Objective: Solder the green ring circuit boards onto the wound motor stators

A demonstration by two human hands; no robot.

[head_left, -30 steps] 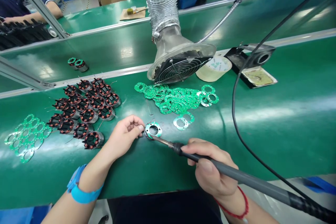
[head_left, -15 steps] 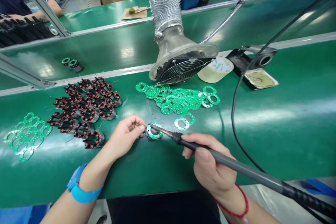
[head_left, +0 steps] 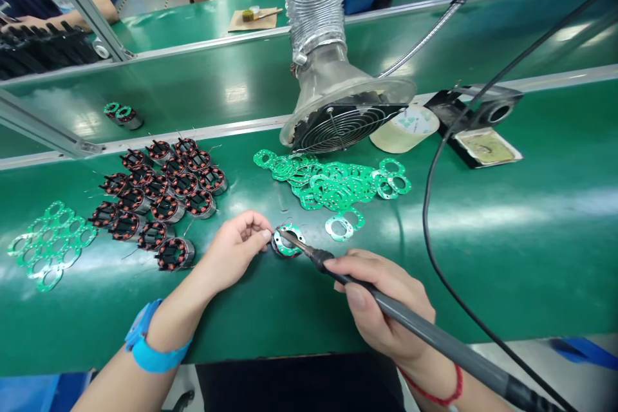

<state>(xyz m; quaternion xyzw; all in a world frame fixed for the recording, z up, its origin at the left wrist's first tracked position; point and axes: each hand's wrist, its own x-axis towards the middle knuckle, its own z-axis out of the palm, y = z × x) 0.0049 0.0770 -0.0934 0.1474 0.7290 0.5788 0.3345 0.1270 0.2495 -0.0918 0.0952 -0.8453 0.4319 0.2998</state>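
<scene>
A motor stator [head_left: 286, 253] with a green ring-shaped circuit board [head_left: 296, 232] on top stands on the green bench in front of me. My left hand [head_left: 244, 244] is closed in a pinch at its left edge; whatever lies between thumb and fingertip is too small to make out. My right hand [head_left: 391, 302] grips a soldering iron [head_left: 410, 315] like a pen. Its metal tip reaches across the board to the upper left of the ring, close to my left fingertips. Whether the tip touches the board cannot be told.
Several wound stators [head_left: 167, 206] stand to the left, beside a sheet of ring boards [head_left: 53, 241]. Loose ring boards [head_left: 333, 183] lie behind the work, under a fume extractor hood [head_left: 345, 125]. A tape roll [head_left: 408, 129], an iron stand [head_left: 483, 141] and a black cable [head_left: 427, 206] are right.
The soldering iron's tip has shifted slightly left over the ring board, and its handle has swung a little lower. My left hand keeps its pinch by the stator. The whole view has shifted slightly.
</scene>
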